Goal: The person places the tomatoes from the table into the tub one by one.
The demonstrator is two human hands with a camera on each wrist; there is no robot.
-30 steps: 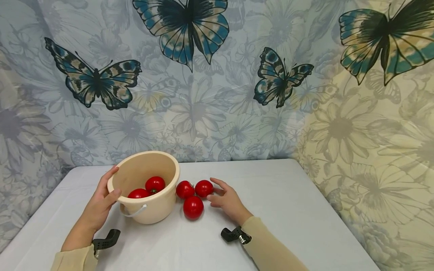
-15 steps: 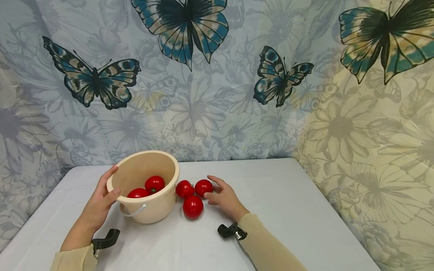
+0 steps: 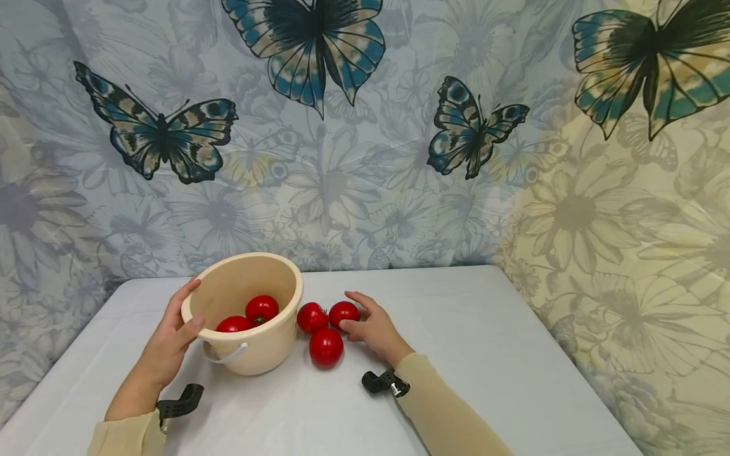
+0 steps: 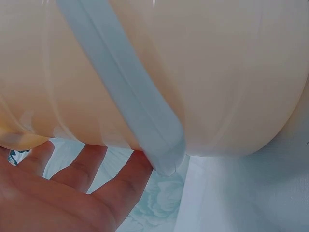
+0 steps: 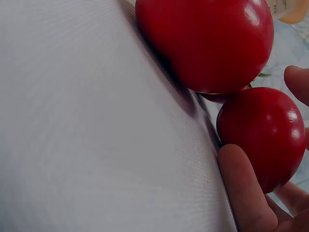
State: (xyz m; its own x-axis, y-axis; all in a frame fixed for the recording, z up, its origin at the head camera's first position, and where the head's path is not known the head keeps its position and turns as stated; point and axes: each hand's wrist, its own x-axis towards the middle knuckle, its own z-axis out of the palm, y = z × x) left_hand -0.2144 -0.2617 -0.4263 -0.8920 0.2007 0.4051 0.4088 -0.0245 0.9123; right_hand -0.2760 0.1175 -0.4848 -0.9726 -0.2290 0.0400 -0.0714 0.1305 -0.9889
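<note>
My left hand point(image 3: 167, 342) grips a cream plastic bucket point(image 3: 259, 354) at its left side, thumb over the rim and fingers on the outer wall. The bucket tilts toward me with red tomatoes point(image 3: 262, 309) inside. In the left wrist view its pale handle point(image 4: 130, 87) crosses the wall beside my fingers point(image 4: 123, 186). My right hand point(image 3: 373, 328) is around the rightmost loose tomato point(image 3: 342, 311), thumb in front and index finger behind. The right wrist view has one fingertip point(image 5: 297, 82) apart from this tomato point(image 5: 265, 130). Two more tomatoes point(image 3: 326, 348) lie against it, between hand and bucket.
A white cloth covers the table point(image 3: 456, 323). Behind it hangs a patterned backdrop point(image 3: 342, 190) with butterflies and flowers. A black wrist camera mount point(image 3: 181, 401) sits on the left wrist, another mount point(image 3: 386, 383) on the right.
My right hand has moved left and slightly away from me, its thumb and index finger coming around the rightmost tomato. The left hand, bucket and tomatoes have stayed put.
</note>
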